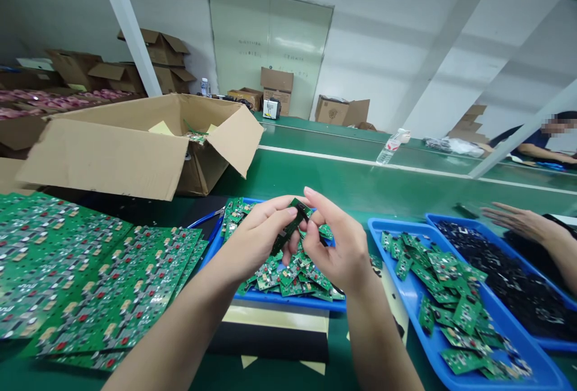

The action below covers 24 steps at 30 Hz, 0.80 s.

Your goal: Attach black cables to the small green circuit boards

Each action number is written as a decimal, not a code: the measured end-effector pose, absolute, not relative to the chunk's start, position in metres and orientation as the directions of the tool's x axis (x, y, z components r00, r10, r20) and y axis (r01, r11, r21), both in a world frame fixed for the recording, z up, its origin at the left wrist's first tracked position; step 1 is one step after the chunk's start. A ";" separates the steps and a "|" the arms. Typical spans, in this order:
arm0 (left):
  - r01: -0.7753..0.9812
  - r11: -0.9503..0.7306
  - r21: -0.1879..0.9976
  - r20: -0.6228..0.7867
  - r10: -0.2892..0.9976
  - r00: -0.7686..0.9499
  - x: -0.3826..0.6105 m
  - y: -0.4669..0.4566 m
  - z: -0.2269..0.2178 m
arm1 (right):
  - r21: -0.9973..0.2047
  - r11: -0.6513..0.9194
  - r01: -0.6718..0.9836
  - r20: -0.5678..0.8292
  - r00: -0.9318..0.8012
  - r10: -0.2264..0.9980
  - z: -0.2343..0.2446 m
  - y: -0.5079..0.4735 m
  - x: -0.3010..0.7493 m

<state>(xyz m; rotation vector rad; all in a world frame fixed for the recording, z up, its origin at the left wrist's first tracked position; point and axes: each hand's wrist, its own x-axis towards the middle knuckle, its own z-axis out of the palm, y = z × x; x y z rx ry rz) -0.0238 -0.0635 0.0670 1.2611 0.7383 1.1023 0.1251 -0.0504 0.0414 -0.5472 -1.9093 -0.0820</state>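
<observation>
In the centre of the head view, my left hand (265,226) grips a small green circuit board (288,229) between thumb and fingers, tilted up to the right. My right hand (338,241) is closed at the board's upper right end, its fingers curled against that edge; its fingertips are partly hidden. Below both hands lies a blue tray (288,306) heaped with loose small green circuit boards (297,277). Blue-handled pliers or cutters (205,220) rest at the tray's left edge.
Large uncut board panels (135,289) are stacked at left, before an open cardboard box (112,157). At right stand a blue tray of boards (419,343) and one of black parts (509,277), with another person's hand (527,223) above. A water bottle (391,148) stands behind.
</observation>
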 end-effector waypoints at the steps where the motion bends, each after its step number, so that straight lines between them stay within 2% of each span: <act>1: -0.235 -0.052 0.971 0.133 0.930 0.342 -0.024 -0.064 0.067 | -0.194 0.892 0.408 0.895 -0.298 0.332 0.041 -0.051 0.125; 12: -0.161 -0.116 0.980 0.166 0.924 0.345 -0.025 -0.063 0.067 | -0.202 0.884 0.421 0.900 -0.276 0.337 0.044 -0.051 0.125; 17: -0.121 -0.116 0.986 0.152 0.923 0.354 -0.028 -0.064 0.069 | -0.224 0.857 0.464 0.885 -0.273 0.378 0.046 -0.049 0.135; 21: -0.009 -0.160 0.987 0.153 0.923 0.353 -0.029 -0.064 0.071 | -0.259 0.837 0.482 0.845 -0.307 0.438 0.049 -0.046 0.145; 24: 0.122 -0.207 0.971 0.150 0.918 0.368 -0.029 -0.065 0.071 | -0.258 0.828 0.497 0.857 -0.278 0.434 0.050 -0.046 0.149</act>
